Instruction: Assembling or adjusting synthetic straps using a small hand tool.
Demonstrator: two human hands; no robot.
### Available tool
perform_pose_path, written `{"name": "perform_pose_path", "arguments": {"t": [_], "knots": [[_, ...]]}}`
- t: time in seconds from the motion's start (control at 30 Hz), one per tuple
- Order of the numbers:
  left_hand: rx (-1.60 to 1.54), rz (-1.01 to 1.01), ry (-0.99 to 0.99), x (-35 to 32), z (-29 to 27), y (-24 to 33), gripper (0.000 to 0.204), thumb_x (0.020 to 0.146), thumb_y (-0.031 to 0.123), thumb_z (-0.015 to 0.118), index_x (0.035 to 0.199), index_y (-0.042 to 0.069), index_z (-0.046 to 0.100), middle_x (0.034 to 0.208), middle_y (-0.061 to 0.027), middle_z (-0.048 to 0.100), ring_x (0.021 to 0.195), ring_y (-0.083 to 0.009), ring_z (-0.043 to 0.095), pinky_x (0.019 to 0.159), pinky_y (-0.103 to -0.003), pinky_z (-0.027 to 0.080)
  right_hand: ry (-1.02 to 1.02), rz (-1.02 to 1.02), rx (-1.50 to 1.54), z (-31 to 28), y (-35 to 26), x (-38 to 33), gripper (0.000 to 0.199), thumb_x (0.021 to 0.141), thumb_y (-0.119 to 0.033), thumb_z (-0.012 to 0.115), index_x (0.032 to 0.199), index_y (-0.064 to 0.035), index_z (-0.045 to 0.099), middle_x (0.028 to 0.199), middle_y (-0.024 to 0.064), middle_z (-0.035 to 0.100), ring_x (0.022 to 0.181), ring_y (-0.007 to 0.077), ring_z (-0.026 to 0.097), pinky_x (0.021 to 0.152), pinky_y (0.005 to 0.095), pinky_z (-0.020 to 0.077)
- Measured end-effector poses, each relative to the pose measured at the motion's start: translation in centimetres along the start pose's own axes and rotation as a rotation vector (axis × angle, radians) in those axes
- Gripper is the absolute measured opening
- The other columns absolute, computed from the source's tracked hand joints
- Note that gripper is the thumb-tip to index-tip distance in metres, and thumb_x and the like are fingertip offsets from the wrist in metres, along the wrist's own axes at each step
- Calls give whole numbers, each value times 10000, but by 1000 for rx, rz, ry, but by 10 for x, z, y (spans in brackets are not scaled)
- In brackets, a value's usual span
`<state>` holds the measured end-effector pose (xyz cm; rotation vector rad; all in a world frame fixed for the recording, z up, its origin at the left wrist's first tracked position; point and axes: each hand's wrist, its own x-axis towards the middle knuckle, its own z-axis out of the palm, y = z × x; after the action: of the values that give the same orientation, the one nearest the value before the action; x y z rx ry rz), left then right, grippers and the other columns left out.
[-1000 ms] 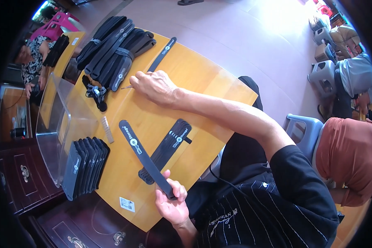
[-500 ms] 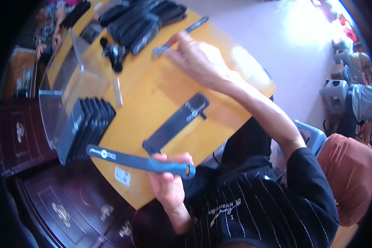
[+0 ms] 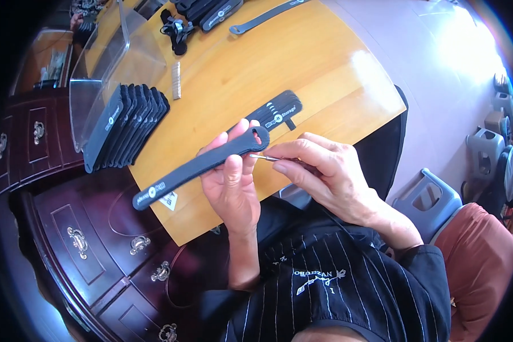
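Left grip [image 3: 232, 196] clamped on a dark strap [image 3: 188, 171], palm up; right grip [image 3: 337, 179] pinched on a thin metal tool [image 3: 263, 157].

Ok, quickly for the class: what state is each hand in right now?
Left hand: closed on a dark strap, between thumb and fingers.
Right hand: closed, pinching a slim metal-tipped tool.

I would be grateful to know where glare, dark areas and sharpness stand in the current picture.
Head view: glare whitens the floor at upper right, and a pale shine lies on the table near its right corner; head view again: black fills the fisheye's corners, while the dark strap in the left hand looks fairly sharp.
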<state>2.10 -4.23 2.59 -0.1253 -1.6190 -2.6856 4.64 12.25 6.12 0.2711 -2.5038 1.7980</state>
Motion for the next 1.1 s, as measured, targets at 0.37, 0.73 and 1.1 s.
{"name": "perform_pose_path", "arguments": {"t": [0.37, 0.73, 1.1], "knots": [[144, 139, -40, 6, 16, -10, 307, 939, 139, 560, 1209, 27, 464, 1249, -250, 541, 1139, -308, 573, 911, -343, 539, 37, -3, -3, -9, 6, 4, 182, 897, -157, 594, 1049, -60, 616, 840, 118, 606, 740, 286, 645, 642, 346, 516], [68, 133, -47, 6, 10, -7, 298, 932, 61, 544, 1203, 27, 425, 1242, -278, 535, 1179, -366, 533, 900, -382, 543, 8, 19, 40, -10, 1, 6, 211, 883, -91, 618, 1082, -25, 640, 796, 108, 618, 697, 211, 611, 608, 303, 476], [236, 338, -70, 8, 7, -15, 297, 929, 60, 549, 1182, 15, 400, 1242, -289, 511, 1158, -413, 530, 865, -395, 564, -11, 54, 77, -8, 2, 9, 182, 901, -140, 578, 1039, -29, 619, 850, 135, 621, 782, 293, 646, 669, 346, 517]]}}
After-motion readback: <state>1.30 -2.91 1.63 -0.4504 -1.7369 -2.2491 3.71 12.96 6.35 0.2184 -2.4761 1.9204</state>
